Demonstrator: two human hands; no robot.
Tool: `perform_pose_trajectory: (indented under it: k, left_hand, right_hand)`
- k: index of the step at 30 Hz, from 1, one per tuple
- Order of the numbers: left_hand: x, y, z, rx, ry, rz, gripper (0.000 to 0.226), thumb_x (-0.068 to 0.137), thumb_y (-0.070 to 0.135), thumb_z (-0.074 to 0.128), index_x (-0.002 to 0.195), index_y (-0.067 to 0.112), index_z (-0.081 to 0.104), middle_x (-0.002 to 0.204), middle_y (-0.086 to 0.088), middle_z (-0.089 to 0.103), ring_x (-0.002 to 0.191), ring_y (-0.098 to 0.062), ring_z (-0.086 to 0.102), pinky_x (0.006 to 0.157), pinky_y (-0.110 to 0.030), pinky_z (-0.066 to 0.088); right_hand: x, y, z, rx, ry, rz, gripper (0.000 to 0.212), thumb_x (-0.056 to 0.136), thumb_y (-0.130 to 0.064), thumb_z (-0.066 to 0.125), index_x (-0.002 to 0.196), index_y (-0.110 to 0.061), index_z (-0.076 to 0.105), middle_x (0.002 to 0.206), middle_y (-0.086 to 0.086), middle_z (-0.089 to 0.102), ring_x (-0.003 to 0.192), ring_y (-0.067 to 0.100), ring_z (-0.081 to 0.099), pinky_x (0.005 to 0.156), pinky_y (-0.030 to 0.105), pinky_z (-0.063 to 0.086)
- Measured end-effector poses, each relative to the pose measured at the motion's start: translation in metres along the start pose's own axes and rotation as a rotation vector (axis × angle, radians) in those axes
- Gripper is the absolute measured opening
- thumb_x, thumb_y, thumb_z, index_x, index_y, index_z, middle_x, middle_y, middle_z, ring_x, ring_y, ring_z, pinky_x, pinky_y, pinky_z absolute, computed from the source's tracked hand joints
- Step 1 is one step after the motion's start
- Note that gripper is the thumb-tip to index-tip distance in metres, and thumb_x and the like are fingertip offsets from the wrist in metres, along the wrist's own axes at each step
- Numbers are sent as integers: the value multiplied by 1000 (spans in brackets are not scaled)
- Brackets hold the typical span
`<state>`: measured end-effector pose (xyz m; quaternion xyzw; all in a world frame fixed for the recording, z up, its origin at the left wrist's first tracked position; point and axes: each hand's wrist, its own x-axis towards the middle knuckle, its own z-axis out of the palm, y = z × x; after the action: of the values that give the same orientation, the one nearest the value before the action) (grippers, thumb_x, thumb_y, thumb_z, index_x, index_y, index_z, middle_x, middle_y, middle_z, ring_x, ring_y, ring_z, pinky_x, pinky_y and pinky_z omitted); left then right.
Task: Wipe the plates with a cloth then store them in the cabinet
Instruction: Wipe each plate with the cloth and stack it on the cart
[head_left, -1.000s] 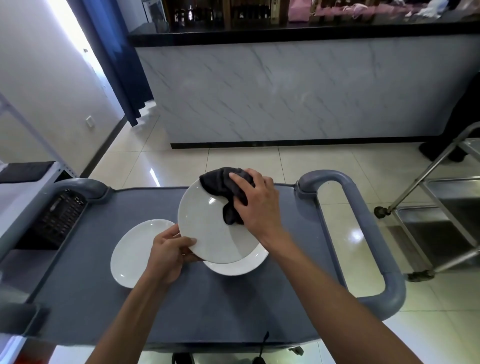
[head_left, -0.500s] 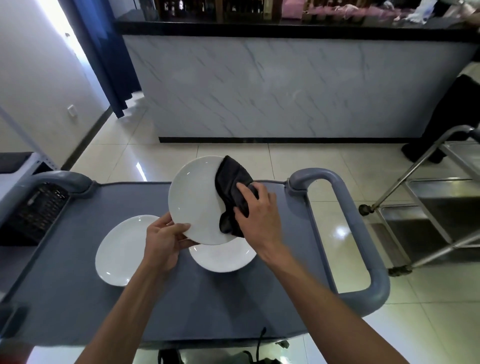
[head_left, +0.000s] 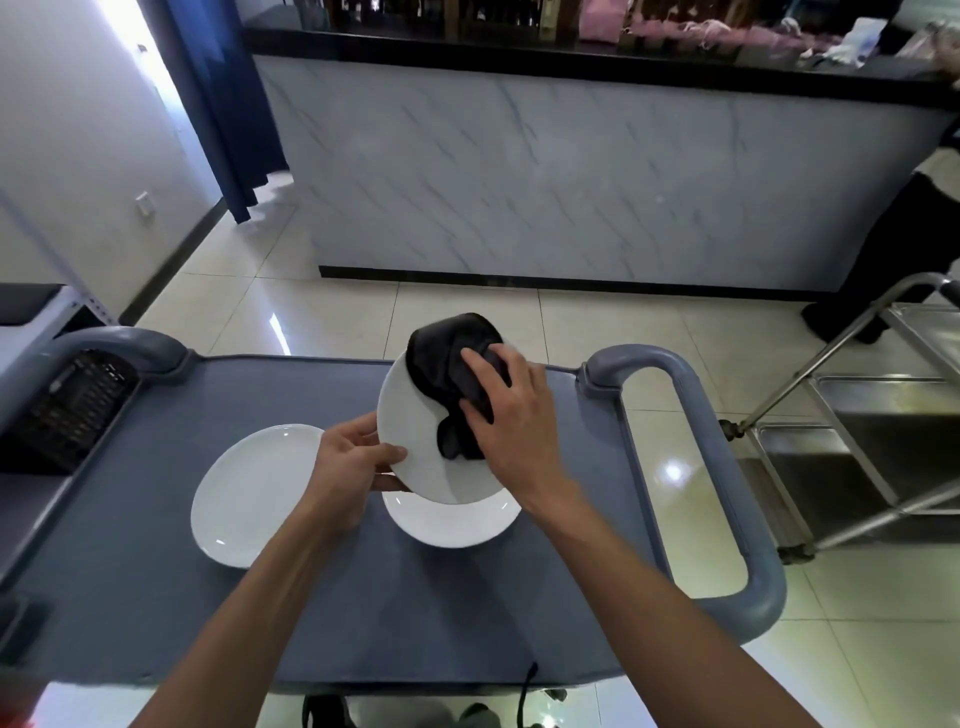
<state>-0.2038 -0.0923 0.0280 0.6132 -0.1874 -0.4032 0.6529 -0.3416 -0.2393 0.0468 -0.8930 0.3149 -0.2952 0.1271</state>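
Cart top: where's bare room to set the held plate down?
Free: the near strip of the cart under both forearms, and the far-left patch between the left plate and the cart's far edge. Crowded: the centre, where the left hand holds the tilted plate over the middle plate.

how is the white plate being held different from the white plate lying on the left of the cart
The held round white plate is raised and tilted, while the left white plate lies flat on the grey cart top. A black cloth covers part of the held one; the left one is bare. Both are plain white.
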Motion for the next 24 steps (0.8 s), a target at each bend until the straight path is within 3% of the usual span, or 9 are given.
perform_pose_trajectory:
  k: [3, 9, 14, 19, 24]
  left_hand:
    - [-3, -1, -4, 8, -27, -7, 47, 82, -19, 56, 118, 7, 73, 107, -21, 75, 92, -47, 71, 73, -59, 60]
    - [-4, -6, -13, -6, -44, -12, 45, 82, -20, 55, 116, 4, 73, 106, -24, 74, 89, -45, 70, 70, -52, 61]
    - [-3, -9, -17, 2, -44, -22, 45, 82, -20, 56, 114, 6, 74, 106, -22, 75, 90, -42, 72, 65, -46, 62]
    - [-4, -13, -22, 15, -33, -31, 44, 82, -20, 57, 113, 5, 74, 105, -20, 76, 90, -40, 73, 61, -40, 60]
    - [-3, -13, -24, 29, -29, -20, 43, 82, -20, 58, 114, 6, 73, 103, -18, 76, 86, -34, 75, 59, -37, 60]
  right_hand:
    - [9, 6, -4, -14, 12, 21, 55, 92, -27, 68, 144, -28, 50, 148, 5, 43, 129, 29, 41, 101, 48, 45]
    - [17, 9, -10, 22, -86, 50, 70, 89, -37, 70, 152, -33, 40, 158, 7, 34, 142, 30, 34, 113, 50, 36]
    - [19, 16, -13, 168, -190, 69, 84, 82, -37, 75, 155, -38, 33, 148, 1, 44, 127, 24, 51, 103, 42, 47]
    - [16, 22, -11, 212, -213, 55, 91, 80, -37, 78, 156, -37, 29, 127, -1, 55, 112, 18, 53, 94, 27, 45]
    - [16, 24, -10, 269, -224, 89, 92, 78, -35, 79, 155, -41, 29, 119, -2, 58, 107, 17, 56, 91, 30, 47]
